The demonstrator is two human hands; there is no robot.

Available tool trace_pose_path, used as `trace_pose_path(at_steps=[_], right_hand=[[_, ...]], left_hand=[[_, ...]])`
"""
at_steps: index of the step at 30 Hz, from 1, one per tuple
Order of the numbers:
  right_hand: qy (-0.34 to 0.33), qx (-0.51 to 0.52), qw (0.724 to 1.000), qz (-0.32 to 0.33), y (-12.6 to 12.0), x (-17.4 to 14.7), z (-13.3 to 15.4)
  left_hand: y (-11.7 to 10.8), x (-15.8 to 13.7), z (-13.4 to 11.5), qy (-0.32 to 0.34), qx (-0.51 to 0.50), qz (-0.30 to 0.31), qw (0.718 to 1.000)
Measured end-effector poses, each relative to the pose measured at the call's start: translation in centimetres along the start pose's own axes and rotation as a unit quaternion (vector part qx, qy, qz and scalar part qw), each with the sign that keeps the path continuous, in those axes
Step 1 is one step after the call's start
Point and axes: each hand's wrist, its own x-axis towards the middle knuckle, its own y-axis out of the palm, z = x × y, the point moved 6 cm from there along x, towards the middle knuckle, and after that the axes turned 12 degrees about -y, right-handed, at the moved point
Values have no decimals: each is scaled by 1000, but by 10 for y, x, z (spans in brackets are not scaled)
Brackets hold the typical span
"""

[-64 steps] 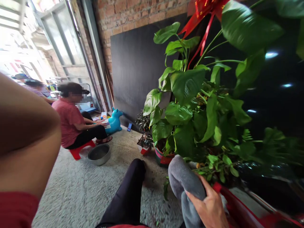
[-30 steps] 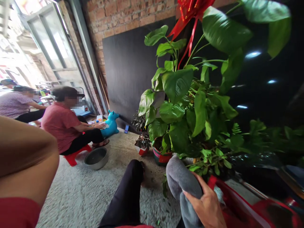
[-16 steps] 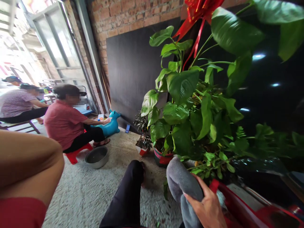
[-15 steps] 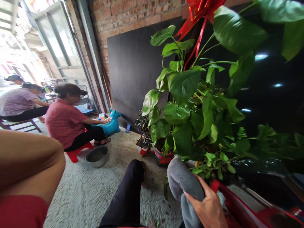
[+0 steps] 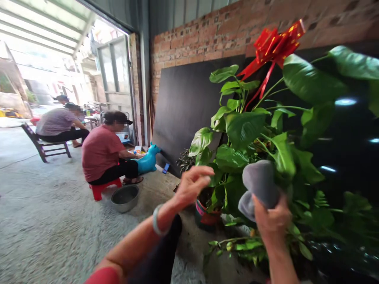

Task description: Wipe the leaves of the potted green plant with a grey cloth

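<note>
My right hand is raised and grips a grey cloth, pressed against the leaves of a large green potted plant. My left hand is stretched out with spread fingers, empty, close to the plant's left-hand leaves. A pale bangle circles my left wrist. The plant stands in a red and green pot and carries a red ribbon bow at its top.
A person in a red shirt sits on a red stool beside a metal bowl and a blue toy animal. Another person sits on a wooden chair further back. A black board leans on the brick wall.
My right hand lifted the grey cloth from low near my lap up to the leaves. My left arm swung forward toward the plant. The view tilted up and left.
</note>
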Motion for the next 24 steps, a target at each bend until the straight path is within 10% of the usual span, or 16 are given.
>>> trace_pose_path(at_steps=[4, 9, 13, 19, 24], right_hand=[[13, -15, 988, 154, 18, -33, -33], [21, -44, 999, -14, -37, -11, -17], [-19, -16, 992, -122, -22, 15, 9], [25, 37, 987, 156, 35, -52, -17], [66, 4, 996, -55, -31, -46, 8]], left_hand=[[74, 0, 72, -61, 170, 155, 971], [125, 16, 127, -120, 191, 161, 961], [128, 20, 142, -168, 59, 113, 977], [112, -3, 148, -224, -208, 131, 943], [103, -16, 126, -253, -275, 173, 911]])
